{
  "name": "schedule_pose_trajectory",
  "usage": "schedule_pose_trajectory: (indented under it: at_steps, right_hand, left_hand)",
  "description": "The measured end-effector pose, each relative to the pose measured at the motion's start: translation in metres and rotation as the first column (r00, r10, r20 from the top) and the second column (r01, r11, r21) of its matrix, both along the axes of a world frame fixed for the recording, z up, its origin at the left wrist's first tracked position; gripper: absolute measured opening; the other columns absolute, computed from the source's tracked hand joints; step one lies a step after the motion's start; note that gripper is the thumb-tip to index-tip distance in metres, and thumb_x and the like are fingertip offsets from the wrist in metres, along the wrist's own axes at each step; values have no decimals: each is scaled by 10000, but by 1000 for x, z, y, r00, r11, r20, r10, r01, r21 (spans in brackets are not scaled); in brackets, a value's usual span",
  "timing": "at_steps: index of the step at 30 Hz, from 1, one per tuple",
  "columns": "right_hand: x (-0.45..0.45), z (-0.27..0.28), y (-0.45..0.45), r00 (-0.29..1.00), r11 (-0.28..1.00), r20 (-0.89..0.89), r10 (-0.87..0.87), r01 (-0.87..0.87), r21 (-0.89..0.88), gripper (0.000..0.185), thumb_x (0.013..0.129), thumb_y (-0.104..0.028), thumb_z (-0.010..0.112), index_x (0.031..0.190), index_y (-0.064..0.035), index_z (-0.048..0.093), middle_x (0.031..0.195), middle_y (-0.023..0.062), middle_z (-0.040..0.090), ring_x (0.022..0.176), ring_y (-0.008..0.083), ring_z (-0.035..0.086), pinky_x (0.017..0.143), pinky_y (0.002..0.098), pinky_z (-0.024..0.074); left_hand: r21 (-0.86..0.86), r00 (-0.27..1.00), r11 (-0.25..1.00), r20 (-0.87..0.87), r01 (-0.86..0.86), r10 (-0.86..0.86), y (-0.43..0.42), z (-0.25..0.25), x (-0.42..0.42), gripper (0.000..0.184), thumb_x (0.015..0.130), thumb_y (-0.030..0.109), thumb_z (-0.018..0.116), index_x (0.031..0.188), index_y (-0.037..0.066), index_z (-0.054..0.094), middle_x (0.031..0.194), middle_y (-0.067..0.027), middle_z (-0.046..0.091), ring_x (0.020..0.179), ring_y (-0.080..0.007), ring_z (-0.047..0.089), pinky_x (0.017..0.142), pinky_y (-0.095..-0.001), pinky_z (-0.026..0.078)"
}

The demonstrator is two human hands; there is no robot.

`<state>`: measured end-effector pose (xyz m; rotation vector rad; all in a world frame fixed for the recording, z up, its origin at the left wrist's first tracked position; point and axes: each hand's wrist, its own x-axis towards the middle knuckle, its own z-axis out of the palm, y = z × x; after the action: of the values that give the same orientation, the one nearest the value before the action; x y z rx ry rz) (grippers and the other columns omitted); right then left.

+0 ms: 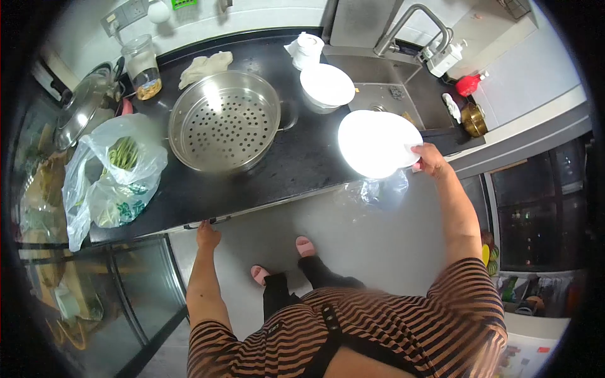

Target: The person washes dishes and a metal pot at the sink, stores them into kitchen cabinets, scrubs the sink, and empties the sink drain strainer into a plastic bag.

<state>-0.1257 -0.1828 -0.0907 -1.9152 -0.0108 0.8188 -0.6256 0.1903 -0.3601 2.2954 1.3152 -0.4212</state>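
My right hand grips the edge of a white plate near the front of the sink. My left hand is closed at the handle under the counter's front edge. A steel steamer pot with a perforated base stands on the black counter, above and to the right of my left hand. White bowls sit left of the sink, behind the plate. A plastic bag with green vegetables lies at the counter's left.
The sink with its tap is at the back right. A clear bag hangs below the plate. A glass jar, a cloth and a lidded pan stand at the back left. A brass pot is far right.
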Motion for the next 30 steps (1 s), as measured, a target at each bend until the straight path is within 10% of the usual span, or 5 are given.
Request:
schedule_pose_trajectory:
  at_steps: [6, 10, 18, 30]
  right_hand:
    - [25, 59, 20, 957, 995, 275, -90, 98, -18, 275, 765, -65, 422, 973, 111, 452, 746, 151, 577, 603, 209, 593, 429, 262, 486]
    - [60, 78, 43, 510, 824, 822, 252, 333, -459, 258, 738, -72, 402, 940, 83, 447, 770, 241, 569, 693, 338, 589, 569, 408, 484]
    - [38, 123, 64, 12, 623, 727, 687, 505, -597, 384, 775, -95, 365, 1141, 20, 355, 887, 246, 532, 705, 355, 574, 604, 431, 468]
    - [9, 134, 60, -181, 569, 559, 809, 481, -667, 403, 820, -61, 333, 1218, -40, 271, 983, 207, 506, 741, 349, 570, 588, 440, 464]
  left_hand:
    - [25, 994, 1000, -108, -6, 9, 1, 10, 11, 581, 669, 239, 560, 1181, 25, 384, 1195, -126, 426, 1137, -250, 377, 935, -363, 330]
    - [26, 994, 997, -95, 66, -63, 3, 2, 3, 545, 709, 152, 508, 1205, 14, 331, 1246, -141, 358, 1164, -270, 333, 956, -355, 310]
    - [93, 982, 985, -134, 144, -131, -2, -27, -14, 502, 750, 130, 430, 1225, 20, 308, 1276, -153, 314, 1195, -265, 286, 998, -329, 244]
    - [-88, 965, 975, -151, 205, -216, -51, -6, -60, 748, 658, 396, 605, 1227, 1, 323, 1254, -176, 355, 1179, -285, 320, 987, -336, 251]
